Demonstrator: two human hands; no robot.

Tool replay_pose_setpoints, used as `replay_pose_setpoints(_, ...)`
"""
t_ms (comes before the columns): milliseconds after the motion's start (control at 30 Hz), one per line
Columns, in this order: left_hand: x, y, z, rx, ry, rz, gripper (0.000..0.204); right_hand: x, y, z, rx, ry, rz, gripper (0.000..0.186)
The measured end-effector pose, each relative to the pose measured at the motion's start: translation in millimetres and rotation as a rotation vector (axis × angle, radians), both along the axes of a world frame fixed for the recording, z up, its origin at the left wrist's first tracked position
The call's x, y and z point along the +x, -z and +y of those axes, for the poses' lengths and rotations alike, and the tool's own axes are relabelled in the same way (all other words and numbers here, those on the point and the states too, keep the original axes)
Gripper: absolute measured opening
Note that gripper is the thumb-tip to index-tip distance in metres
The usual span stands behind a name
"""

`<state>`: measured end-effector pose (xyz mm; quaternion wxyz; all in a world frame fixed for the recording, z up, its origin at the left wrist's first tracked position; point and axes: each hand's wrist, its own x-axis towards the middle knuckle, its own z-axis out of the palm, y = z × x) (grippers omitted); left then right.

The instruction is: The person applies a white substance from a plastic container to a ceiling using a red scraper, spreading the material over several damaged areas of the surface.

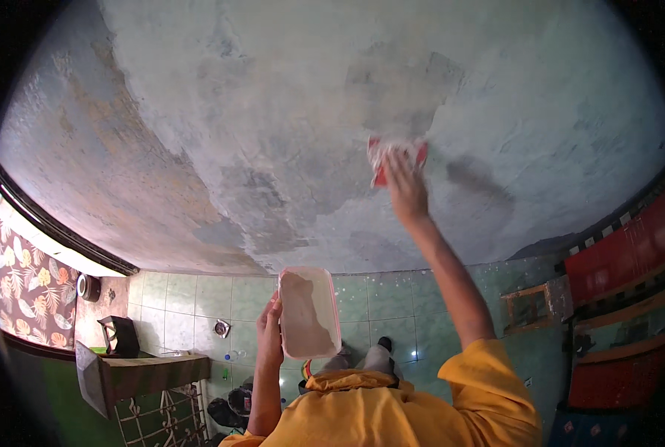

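Note:
My left hand (270, 322) grips the left side of a shallow rectangular plastic container (337, 316), pale with a pinkish rim. Inside it is a whitish-grey coating or liquid; I cannot make out which. My right arm reaches up to the wall (310, 97). There my right hand (403, 182), slightly blurred, presses a red and white piece of cloth or wrapper (381, 177) to the surface. The wall is patchy, with pale green, grey and whitish areas and worn brownish paint toward the left.
Pale green floor tiles (392, 328) run along the wall's foot, speckled with white spots. A small wooden frame stool (527, 307) and red furniture (615, 242) stand at the right. At the left are a ledge with a metal grille (161, 417), an ashtray-like dish (222, 328) and a leaf-patterned curtain (30, 283).

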<state>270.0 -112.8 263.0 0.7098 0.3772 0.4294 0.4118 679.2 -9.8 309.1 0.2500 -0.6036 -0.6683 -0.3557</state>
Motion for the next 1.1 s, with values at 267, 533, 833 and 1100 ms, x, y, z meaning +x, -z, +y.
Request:
replay_pose_setpoints(267,1.9,-8.9,-1.0,0.000,0.032,0.047,0.058,-24.5,-41.8,-15.5,0.045,-0.123,0.196,0.051)
replay_pose_setpoints(533,10.0,-8.2,0.2,-0.006,0.041,-0.018,0.058,-33.8,6.9,18.8,-0.079,0.040,0.003,0.057)
replay_pose_setpoints(833,-12.1,-7.7,1.6,-0.082,-0.019,-0.011,0.059,-59.7,-38.7,-5.5,-0.044,-0.120,0.169,0.056)
replay_pose_setpoints(1100,-0.7,-9.8,1.3,0.040,-0.055,0.048,0.059,-69.6,30.9,4.0,-0.093,-0.040,0.055,0.052)
